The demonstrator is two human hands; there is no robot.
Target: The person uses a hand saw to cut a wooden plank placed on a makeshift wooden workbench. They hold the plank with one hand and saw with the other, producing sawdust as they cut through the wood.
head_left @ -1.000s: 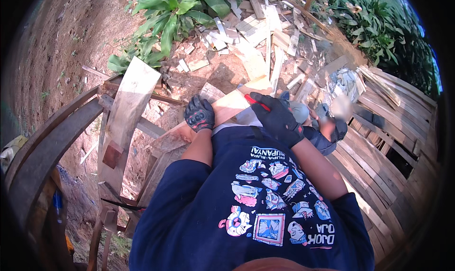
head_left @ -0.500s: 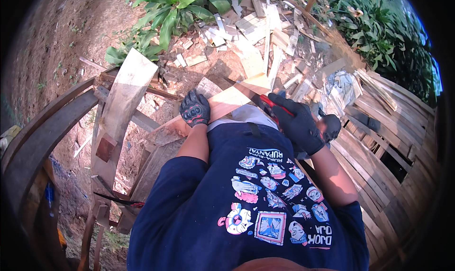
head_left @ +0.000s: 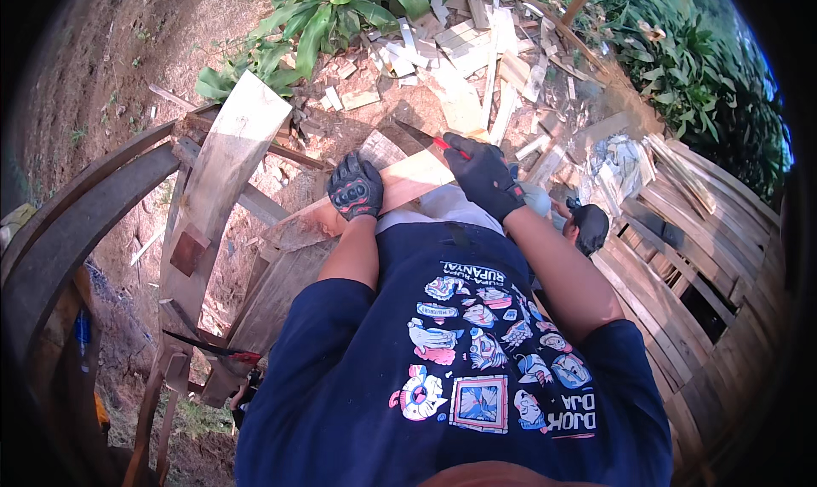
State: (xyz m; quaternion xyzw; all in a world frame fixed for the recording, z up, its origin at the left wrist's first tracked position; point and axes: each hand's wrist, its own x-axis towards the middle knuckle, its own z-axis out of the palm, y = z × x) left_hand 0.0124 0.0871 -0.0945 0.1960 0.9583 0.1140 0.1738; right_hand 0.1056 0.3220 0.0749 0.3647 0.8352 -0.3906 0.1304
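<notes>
At the weathered plank worktop's point(head_left: 285, 295) far edge, a pale, flat wooden board point(head_left: 414, 180) is grasped by the black-gloved left hand point(head_left: 356, 187), whose fingers could be cut should the red-handled, dark-bladed saw point(head_left: 417, 134), clenched in the black-gloved right hand's point(head_left: 487, 176) fingers, skip.

Broad-leaved plant point(head_left: 315, 36), scattered wood scraps point(head_left: 468, 51), dense foliage point(head_left: 672, 74), brown soil point(head_left: 111, 104)

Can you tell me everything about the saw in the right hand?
The saw has a thin, dark blade that looks like metal and narrows toward its tip. Its handle shows red, but the gloved right hand is closed around it and hides most of it. The blade slants up and left, near the right end of the pale wooden board. I can't tell whether they touch, and any teeth are too small to see.
</notes>
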